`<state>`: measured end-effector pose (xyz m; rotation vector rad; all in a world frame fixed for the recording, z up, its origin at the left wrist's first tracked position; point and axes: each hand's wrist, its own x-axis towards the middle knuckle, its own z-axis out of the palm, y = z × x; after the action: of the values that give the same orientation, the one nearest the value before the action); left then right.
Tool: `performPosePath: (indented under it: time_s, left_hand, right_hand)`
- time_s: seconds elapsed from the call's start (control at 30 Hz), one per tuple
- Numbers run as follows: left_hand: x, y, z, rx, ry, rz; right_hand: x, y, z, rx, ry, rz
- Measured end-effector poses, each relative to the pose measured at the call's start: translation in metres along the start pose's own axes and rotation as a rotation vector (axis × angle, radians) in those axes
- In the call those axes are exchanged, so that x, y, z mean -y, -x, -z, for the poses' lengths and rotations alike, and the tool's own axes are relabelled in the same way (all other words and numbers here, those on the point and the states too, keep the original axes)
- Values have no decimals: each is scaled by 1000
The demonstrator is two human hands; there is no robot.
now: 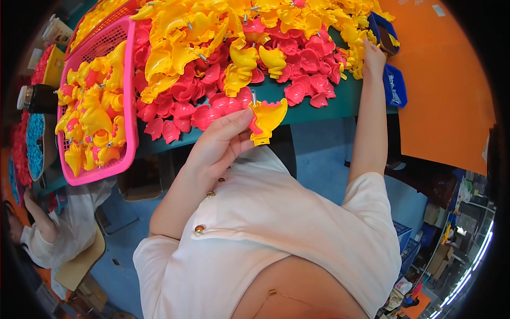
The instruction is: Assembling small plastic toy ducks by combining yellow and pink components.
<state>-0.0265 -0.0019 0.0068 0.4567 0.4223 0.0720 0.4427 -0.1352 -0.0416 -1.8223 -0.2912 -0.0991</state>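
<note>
My left hand (226,139) pinches a yellow plastic shell part (270,118) between thumb and fingers, just off the table's near edge. Along its left side the part carries a pink-red piece (255,125), and a small metal pin or spring sticks up at its top. Stretched far to the right, my right hand (374,58) is at the edge of the yellow shell pile (351,38), beside a blue bin (383,33). Its fingers are curled together, and what they grip, if anything, is hidden.
Pink-red shells (183,103) lie heaped before me on the green table (340,109). To the left, a pink basket (131,95) holds yellow parts, near a dark jar (42,99). A second blue tray (395,86) adjoins an orange surface (441,80). Another person's arm (40,215) shows far left.
</note>
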Motion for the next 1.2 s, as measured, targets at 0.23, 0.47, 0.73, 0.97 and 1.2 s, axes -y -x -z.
performPosePath:
  time_s: [0.23,0.47,0.73,0.97,1.2]
  left_hand:
    - [8,-1,-2,18,-404,-463]
    - [1,-9,-5,134,-317,-465]
    - [-28,21,-2,143,-280,-149]
    - [-37,19,-1,117,-342,-114]
    - [-35,13,-9,-45,-231,-267]
  right_hand:
    - [86,174,-3,797,-952,-597]
    - [113,290,-41,843,-785,-635]
    - [170,257,-35,1043,12,902]
    - [167,260,-37,1221,37,787]
    - [147,252,-28,832,-554,378]
